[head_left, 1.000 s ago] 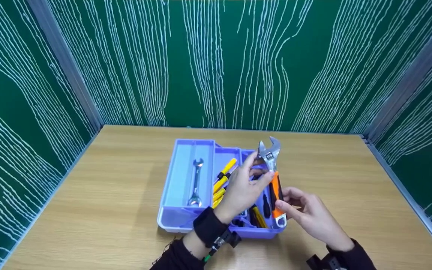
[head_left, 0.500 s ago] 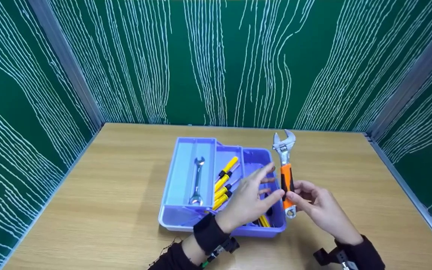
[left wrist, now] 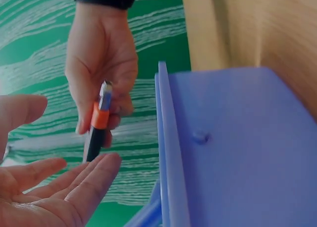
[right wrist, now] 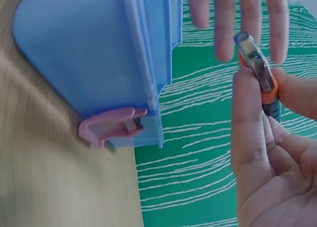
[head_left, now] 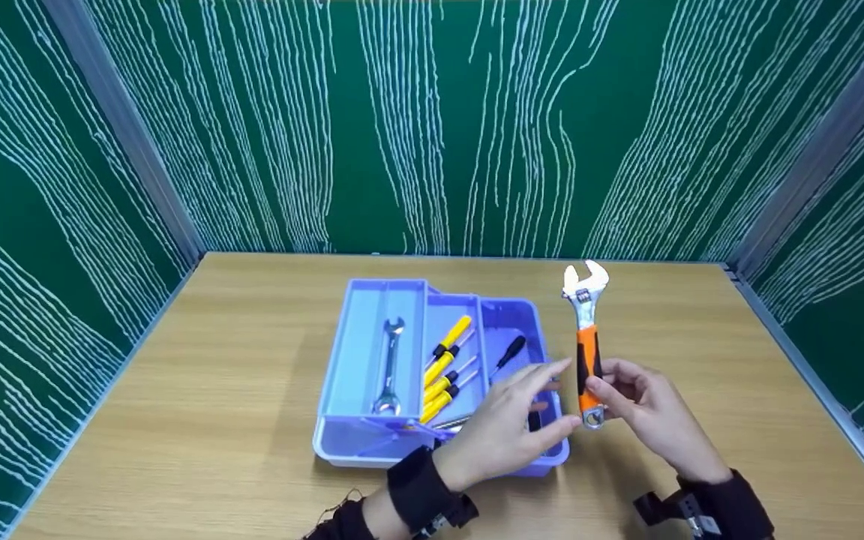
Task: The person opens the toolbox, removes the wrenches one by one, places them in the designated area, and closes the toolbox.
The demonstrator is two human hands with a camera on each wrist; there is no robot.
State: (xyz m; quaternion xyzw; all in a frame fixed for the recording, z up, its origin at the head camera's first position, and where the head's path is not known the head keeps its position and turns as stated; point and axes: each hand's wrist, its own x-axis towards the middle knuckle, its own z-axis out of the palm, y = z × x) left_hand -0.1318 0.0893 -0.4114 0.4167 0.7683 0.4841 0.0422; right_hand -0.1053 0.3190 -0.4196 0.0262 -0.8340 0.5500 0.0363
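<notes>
An adjustable wrench (head_left: 588, 345) with an orange and black handle stands nearly upright, its silver head up, just right of the purple toolbox (head_left: 526, 311). My right hand (head_left: 649, 412) pinches it low on the handle between thumb and fingers; the right wrist view shows the handle's end (right wrist: 257, 63) in that pinch. My left hand (head_left: 507, 427) is spread over the toolbox's near right part, fingers straight and fingertips close to the handle. In the left wrist view its fingers (left wrist: 94, 182) reach toward the wrench (left wrist: 100, 118) and hold nothing. The left hand hides part of the box's contents.
A silver combination wrench (head_left: 390, 367) lies in the box's left tray (head_left: 361, 337). Several yellow-handled screwdrivers (head_left: 443, 364) fill the middle tray, and a black-handled screwdriver (head_left: 511, 351) lies in the right compartment. A pink latch (right wrist: 111, 127) is on the box's side. Green walls enclose the wooden table (head_left: 214, 375).
The adjustable wrench has moved right, out from over the box, in my right hand. My left hand has let go of it and lowered slightly, uncovering the black-handled screwdriver.
</notes>
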